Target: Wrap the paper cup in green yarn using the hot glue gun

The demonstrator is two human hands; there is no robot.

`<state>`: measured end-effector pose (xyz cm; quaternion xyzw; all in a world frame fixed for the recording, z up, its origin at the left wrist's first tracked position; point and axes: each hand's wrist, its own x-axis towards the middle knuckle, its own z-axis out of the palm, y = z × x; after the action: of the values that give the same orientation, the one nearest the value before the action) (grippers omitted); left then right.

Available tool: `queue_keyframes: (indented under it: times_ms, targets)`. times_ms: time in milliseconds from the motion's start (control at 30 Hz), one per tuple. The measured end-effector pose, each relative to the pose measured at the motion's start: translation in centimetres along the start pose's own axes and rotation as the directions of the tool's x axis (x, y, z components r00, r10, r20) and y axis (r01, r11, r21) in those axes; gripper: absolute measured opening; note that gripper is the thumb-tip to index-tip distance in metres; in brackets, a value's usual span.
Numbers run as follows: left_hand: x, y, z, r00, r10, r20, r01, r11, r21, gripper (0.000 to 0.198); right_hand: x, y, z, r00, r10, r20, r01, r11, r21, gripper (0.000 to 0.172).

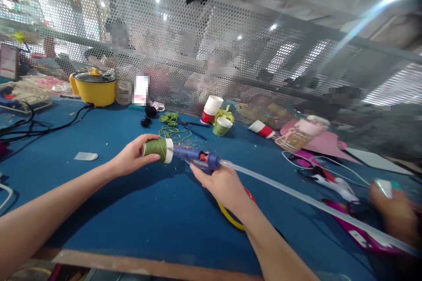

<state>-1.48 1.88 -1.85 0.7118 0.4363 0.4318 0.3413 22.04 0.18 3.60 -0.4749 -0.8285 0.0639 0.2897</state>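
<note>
My left hand [140, 154] is closed around a paper cup [155, 150] wrapped in green yarn, held sideways with its white rim to the right. In my right hand [227, 184] is a blue glue gun [198, 156], its nozzle pointing left at the cup's rim; whether the two touch I cannot tell. A long translucent glue stick [280, 184] runs from the gun's back toward the lower right. Beyond the cup, loose green yarn [169, 118] lies on the blue tabletop [138, 215], beside dark-handled scissors [196, 129].
Behind stand a white and red paper cup [211, 109] and a green-wrapped cup [222, 127]. A yellow pot [95, 89] is at the back left. At the right, another person's blurred hand [394, 206] is near a magenta item [361, 228]. A perforated metal screen [184, 44] borders the table.
</note>
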Motion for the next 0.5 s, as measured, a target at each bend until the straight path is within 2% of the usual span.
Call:
queue_keyframes:
  times_ms: [267,500]
  targets:
    - [0.01,-0.10,0.04,0.988,0.152,-0.003,-0.149,0.968,0.202,0.046,0.15,0.15,0.05,0.997,0.073,0.022,-0.073,0.997,-0.013,0.026]
    - [-0.24,0.25,0.10,0.981,0.191,0.031,-0.193,0.944,0.268,0.045,0.32,0.51,0.22,0.996,0.089,0.015,-0.090,0.996,0.016,0.023]
